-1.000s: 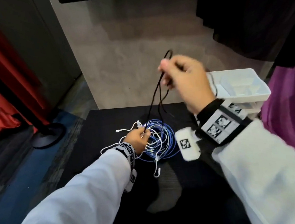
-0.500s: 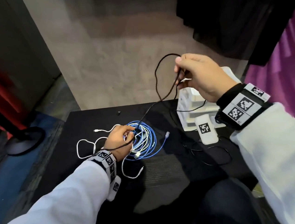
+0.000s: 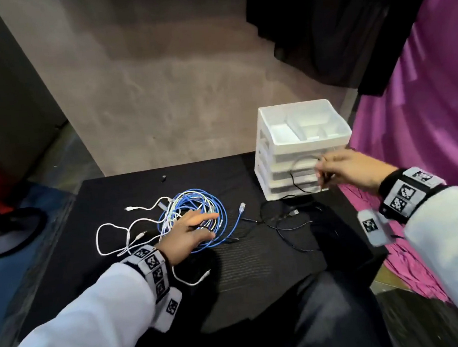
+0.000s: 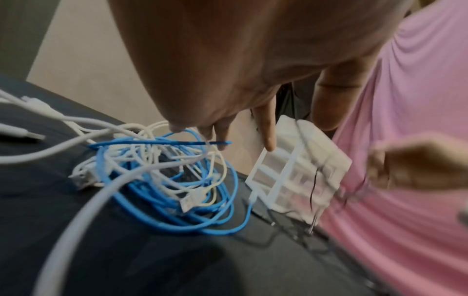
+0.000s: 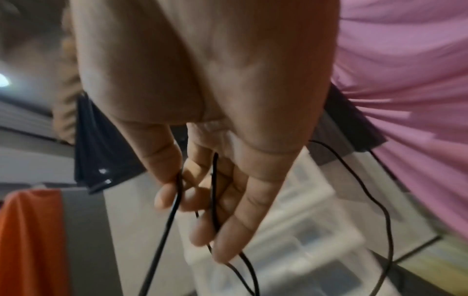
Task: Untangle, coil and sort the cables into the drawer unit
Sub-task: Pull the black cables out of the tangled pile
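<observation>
The person's right hand is raised in front of the white drawer unit, which stands at the far right of the black bench. Its fingers are curled around a thin black cable; the thumb and first finger pinch one strand, and another strand passes between the other fingers. From this hand the black cable hangs in a loop before the drawers and goes down to loose loops on the bench near the unit. The left hand is low over the tangle of blue cable and white cables in the middle of the bench, with its fingers straight and spread, holding nothing. The top tray of the drawer unit is open upward and shows compartments.
</observation>
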Tool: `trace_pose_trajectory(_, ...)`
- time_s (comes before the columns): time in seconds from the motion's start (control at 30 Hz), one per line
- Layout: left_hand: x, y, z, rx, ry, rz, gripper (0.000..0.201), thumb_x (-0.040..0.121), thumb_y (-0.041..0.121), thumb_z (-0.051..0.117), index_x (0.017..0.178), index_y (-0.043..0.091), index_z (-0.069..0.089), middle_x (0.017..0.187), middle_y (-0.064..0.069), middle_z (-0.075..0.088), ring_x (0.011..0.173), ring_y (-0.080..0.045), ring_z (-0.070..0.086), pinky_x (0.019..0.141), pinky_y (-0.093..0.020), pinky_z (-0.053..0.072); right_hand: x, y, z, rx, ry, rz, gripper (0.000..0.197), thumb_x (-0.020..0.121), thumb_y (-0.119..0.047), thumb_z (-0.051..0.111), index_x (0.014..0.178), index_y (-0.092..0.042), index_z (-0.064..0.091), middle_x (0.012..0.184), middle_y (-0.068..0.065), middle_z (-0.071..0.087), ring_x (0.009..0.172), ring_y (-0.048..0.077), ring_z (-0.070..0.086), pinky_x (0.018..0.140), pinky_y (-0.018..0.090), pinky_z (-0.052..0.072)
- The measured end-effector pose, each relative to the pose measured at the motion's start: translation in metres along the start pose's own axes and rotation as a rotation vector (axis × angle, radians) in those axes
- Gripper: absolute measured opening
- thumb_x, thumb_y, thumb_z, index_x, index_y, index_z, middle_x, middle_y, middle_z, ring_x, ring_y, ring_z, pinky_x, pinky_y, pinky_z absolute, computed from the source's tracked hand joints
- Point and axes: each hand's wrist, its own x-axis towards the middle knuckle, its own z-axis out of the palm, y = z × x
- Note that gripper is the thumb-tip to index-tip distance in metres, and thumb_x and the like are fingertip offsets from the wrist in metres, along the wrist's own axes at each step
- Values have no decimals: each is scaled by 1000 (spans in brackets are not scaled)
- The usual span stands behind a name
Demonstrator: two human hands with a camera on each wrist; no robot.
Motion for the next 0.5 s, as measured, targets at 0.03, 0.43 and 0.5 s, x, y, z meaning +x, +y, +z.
trace_pose_trajectory(0.03,1,7,-1,-68,-11,-28,65,60,58,65,123,43,70,149,8,42,140,-7,38,120,-35,26,0,19,0,-45,-22,60,27,104,-18,61,85,-1,70,82,14,72,87,29,68,90,47,60)
trace_pose_trajectory(0.43,-2,31,73,334,-183,-108,24,89,49,65,100,28,71,91,9,74,86,-10,69,87,-26,53,6,83,49,-539,-61,197,18,100,-22,58,92,-14,72,84,0,70,79,15,61,67,16,44)
trace_pose_trajectory(0.5,-13,29,105,470,-287,-64,36,83,58,68,102,27,71,94,8,72,86,-9,67,86,-24,52,9,79,50,-505,-28,185,19,99,-21,58,87,-15,71,82,1,72,75,17,62,68,23,48)
